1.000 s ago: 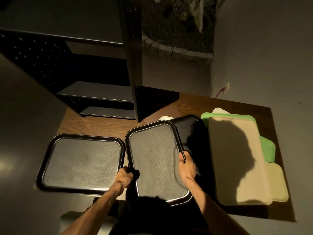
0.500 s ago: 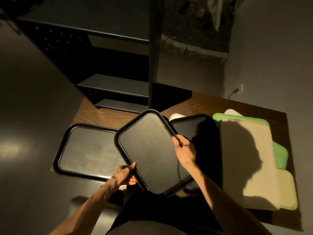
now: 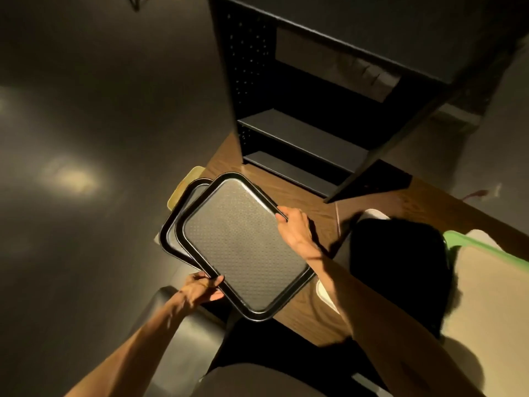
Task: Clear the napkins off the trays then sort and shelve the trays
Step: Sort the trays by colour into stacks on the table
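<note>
A black tray with a textured grey inside is held over the wooden table. My left hand grips its near left edge, and my right hand grips its far right edge. It lies tilted over a second black tray at the table's left end, covering most of it. A yellow tray corner shows beneath that one. To the right, in shadow, lies another dark tray, then a green tray under a beige tray.
A black metal shelf unit with two grey shelves stands on the far side of the table. A white object peeks out under my right forearm. Dark floor lies to the left.
Both hands have carried the black tray left, turning it, until it covers the left black tray. The view has swung left, so the shelf now sits at centre.
</note>
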{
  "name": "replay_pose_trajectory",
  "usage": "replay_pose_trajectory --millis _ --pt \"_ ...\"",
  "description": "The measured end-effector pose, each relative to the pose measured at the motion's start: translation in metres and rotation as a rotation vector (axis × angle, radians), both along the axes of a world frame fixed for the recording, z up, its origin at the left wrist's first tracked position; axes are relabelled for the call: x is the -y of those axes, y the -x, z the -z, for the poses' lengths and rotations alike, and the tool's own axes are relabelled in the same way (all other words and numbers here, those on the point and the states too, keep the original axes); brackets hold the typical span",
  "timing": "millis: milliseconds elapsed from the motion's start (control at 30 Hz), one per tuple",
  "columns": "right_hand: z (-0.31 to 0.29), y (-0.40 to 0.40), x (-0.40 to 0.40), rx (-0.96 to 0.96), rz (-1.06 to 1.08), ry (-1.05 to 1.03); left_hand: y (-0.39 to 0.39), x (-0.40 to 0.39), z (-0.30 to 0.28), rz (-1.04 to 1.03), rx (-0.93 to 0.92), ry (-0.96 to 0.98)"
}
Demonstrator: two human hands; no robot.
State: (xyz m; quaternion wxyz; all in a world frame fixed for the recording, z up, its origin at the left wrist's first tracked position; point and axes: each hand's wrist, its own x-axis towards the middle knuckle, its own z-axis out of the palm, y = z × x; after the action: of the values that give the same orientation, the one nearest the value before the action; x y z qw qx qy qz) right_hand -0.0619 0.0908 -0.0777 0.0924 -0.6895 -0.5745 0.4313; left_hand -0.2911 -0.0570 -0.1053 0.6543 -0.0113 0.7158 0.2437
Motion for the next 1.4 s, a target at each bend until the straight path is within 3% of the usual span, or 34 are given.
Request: replay_pose_trajectory --millis 200,433,633,767,900,1033,1133,1200,1300,1400 --pt "0.015 0.052 -0.038 0.070 -0.142 -0.009 0.027 -0.006 0.016 -0.146 -0.028 -0.043" --pt "0.041 0.089 -0.060 0.160 -0.248 -0.051 0.040 -0.006 0.026 -0.178 -0.031 -0.027" --pt "0.059 0.088 -0.063 0.210 -0.210 -0.058 0.055 -0.007 0.036 0.071 -0.002 -0.017" --pt "0.062 0.086 -0.061 0.156 -0.230 -0.032 0.057 -0.010 0.040 0.217 0.170 -0.025" --pt "0.067 0.094 -0.063 0.119 -0.201 0.028 0.054 -0.017 0.046 0.342 0.035 0.008" --pt "0.093 0.086 -0.066 0.071 -0.185 0.040 0.050 -0.017 0.047 0.290 0.049 0.004" --pt "0.067 0.082 -0.051 0.043 -0.146 0.061 0.049 -0.020 0.053 0.229 -0.045 0.009" --pt "0.054 0.074 -0.042 0.123 -0.087 0.089 0.053 -0.024 0.059 0.241 -0.138 0.010" --pt "0.049 0.056 -0.022 0.270 -0.048 0.106 0.061 -0.039 0.060 0.313 -0.253 -0.002" --pt "0.045 0.036 0.008 0.243 0.013 0.126 0.068 -0.061 0.055 0.535 -0.453 -0.040"
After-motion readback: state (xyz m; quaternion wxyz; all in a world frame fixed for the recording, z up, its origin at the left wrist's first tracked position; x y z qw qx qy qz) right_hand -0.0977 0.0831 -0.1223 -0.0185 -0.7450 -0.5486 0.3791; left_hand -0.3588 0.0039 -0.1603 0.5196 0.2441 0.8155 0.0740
